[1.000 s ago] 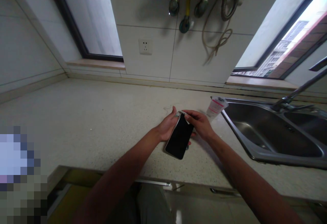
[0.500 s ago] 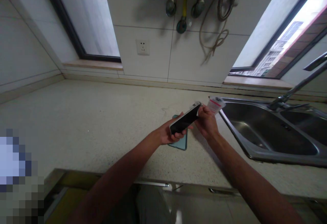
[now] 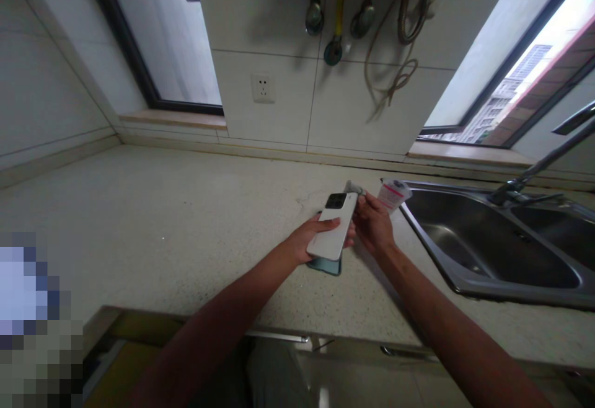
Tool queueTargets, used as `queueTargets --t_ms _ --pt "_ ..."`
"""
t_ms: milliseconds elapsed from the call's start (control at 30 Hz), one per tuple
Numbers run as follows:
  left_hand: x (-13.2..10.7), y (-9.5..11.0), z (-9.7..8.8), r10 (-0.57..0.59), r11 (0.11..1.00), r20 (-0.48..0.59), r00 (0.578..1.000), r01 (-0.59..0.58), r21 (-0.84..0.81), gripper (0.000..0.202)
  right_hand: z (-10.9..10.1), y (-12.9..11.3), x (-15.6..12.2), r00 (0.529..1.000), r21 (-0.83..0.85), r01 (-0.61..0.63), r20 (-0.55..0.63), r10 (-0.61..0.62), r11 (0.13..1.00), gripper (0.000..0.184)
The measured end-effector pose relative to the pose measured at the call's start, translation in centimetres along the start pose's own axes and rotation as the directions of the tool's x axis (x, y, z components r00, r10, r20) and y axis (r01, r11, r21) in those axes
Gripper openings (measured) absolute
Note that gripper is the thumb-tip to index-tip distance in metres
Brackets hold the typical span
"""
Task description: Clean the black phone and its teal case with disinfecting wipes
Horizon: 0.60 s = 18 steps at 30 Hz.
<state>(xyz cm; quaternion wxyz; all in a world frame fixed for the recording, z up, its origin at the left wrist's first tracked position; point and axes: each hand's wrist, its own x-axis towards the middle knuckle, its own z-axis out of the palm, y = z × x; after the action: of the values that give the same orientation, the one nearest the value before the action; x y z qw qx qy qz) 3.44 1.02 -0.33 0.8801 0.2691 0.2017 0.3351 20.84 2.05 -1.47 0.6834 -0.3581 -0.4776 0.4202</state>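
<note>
My left hand point(image 3: 309, 240) grips a white smartphone point(image 3: 331, 234) by its sides, thumb across its back. The back faces up, with a dark camera block near the top left corner. My right hand point(image 3: 374, 225) is closed at the phone's upper right edge, pinching a crumpled grey-white wipe point(image 3: 354, 188) that shows above the phone; its exact material is hard to make out. Under the phone, a light teal phone case point(image 3: 328, 266) lies on the counter, mostly covered. Just beyond my right hand is a clear-and-white packet with a red stripe point(image 3: 394, 195).
A pale speckled counter point(image 3: 209, 228) runs beneath my hands. To the right is a steel double sink point(image 3: 483, 240) with a tap point(image 3: 515, 185). A socket point(image 3: 263, 88) and pipes are on the tiled wall. Drawers sit below the counter's front edge.
The phone has been turned over in my left hand: its dark screen faced up before, now its white back does. My right hand stays by its upper edge.
</note>
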Motion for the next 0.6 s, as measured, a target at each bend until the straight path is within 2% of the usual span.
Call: queueTargets --t_ms 100,167,267,333,500,600 --pt "0.0 -0.2 0.0 0.048 0.998 0.053 0.997 -0.046 -0.047 0.035 0.0 0.0 -0.1 0.997 -0.069 0.02 -0.068 -0.025 0.997 0.027" --pt "0.0 -0.1 -0.1 0.068 0.996 0.082 0.994 -0.063 -0.06 0.043 0.2 -0.1 -0.2 0.992 -0.165 0.07 -0.097 -0.087 0.984 0.031" --pt "0.1 0.2 -0.3 0.052 0.994 0.11 0.993 -0.04 -0.106 0.042 0.5 -0.2 -0.5 0.977 -0.329 0.174 -0.059 -0.204 0.928 0.029" --pt "0.2 0.5 -0.3 0.008 0.988 0.107 0.994 0.008 -0.152 0.037 0.6 -0.1 -0.7 0.972 -0.404 0.204 -0.028 -0.235 0.891 0.029" --pt "0.3 0.8 -0.1 -0.032 0.978 0.114 0.993 0.055 -0.202 0.065 0.4 0.6 -0.9 0.974 -0.52 0.2 0.014 -0.227 0.83 0.03" --pt "0.5 0.6 -0.1 -0.028 0.977 0.108 0.994 0.05 -0.208 0.072 0.5 0.6 -1.1 0.958 -0.56 0.271 0.078 -0.276 0.783 0.027"
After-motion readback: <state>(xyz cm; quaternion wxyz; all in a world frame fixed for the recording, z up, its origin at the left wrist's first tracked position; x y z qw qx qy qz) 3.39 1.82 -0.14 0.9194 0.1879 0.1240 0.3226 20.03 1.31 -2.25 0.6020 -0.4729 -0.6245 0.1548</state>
